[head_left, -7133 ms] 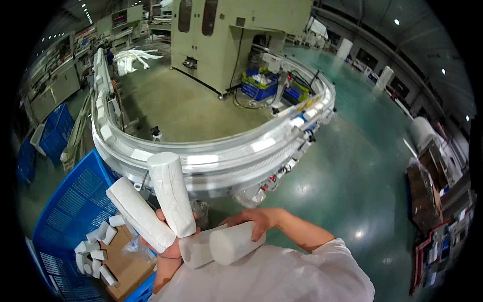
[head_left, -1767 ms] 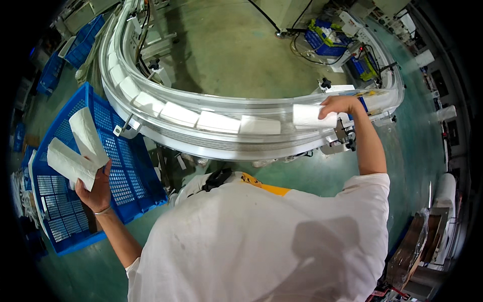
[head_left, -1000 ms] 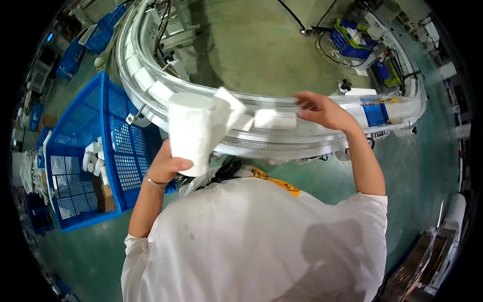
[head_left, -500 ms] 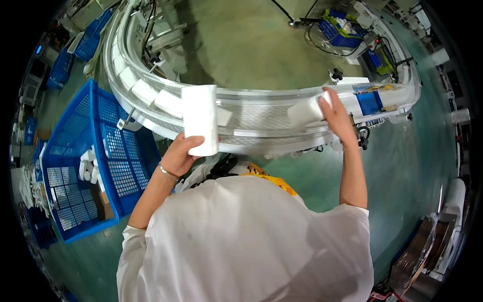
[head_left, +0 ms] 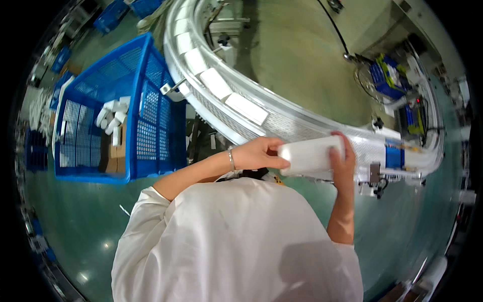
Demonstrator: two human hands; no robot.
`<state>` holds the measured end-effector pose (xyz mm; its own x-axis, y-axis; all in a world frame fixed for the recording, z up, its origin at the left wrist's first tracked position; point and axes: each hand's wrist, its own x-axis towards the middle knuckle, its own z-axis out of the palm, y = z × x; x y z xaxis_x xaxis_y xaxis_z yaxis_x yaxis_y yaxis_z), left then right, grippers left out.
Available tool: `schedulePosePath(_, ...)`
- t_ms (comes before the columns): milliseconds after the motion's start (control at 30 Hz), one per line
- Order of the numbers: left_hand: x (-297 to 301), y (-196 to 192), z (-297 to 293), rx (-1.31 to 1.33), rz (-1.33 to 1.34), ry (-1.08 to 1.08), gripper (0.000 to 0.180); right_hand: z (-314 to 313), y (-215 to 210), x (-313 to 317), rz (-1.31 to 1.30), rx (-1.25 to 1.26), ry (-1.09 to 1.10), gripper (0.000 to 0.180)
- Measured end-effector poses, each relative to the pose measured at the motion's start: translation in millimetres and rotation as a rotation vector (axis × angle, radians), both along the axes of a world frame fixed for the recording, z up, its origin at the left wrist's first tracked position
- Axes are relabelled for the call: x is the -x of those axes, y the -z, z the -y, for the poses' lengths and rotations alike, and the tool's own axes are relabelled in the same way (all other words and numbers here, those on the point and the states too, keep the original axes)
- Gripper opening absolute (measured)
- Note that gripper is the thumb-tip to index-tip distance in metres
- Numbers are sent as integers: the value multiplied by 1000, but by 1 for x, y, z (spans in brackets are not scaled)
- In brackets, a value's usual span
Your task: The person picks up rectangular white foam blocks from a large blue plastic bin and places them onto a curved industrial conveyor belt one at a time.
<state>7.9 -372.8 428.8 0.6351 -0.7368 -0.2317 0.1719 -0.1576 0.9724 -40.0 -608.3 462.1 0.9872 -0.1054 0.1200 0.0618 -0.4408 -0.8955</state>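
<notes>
A smooth white oblong pack [head_left: 308,156], perhaps soft paper, lies crosswise between my hands above the near edge of the conveyor. Whether it is one pack or two laid together, I cannot tell. My left hand [head_left: 259,153] grips its left end with thumb and fingers; a pale bracelet circles that wrist. At the other end my right hand [head_left: 343,160] is closed round the pack, thumb on the near face. Several similar white packs [head_left: 246,108] sit in a row on the curved conveyor [head_left: 287,126], left of and beyond my hands.
On the left stands a large blue plastic crate [head_left: 132,151] with perforated walls, holding white rolls or packs [head_left: 111,115] and some brown cardboard. A blue piece [head_left: 395,156] crosses the conveyor at right. Blue bins [head_left: 385,78] with yellow-green parts stand beyond.
The view has turned, shifting the crate and conveyor. My left hand, earlier holding an upright white pack, has come across toward my right hand. Both now grip white material together.
</notes>
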Motion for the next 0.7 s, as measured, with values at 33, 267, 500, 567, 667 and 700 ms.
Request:
schedulePosePath(33,3,13,-6,183,-26,-141,32,17,3,-5,131,121,115,32)
schedulePosePath(267,42,45,-60,145,-354,-546,22,93,72,-3,-386,320,222,54)
schedulePosePath(500,102,36,-118,284,-355,-910,20,-56,33,-67,-30,123,-101,36)
schedulePosePath(567,114,36,-149,281,-296,-920,19,-130,12,-67,56,126,-289,33)
schedulePosePath(667,132,16,-200,230,-171,-882,21,-222,-1,-49,36,100,-644,31)
schedulePosePath(700,144,11,-222,202,-142,-867,21,-250,0,-47,139,121,-773,34)
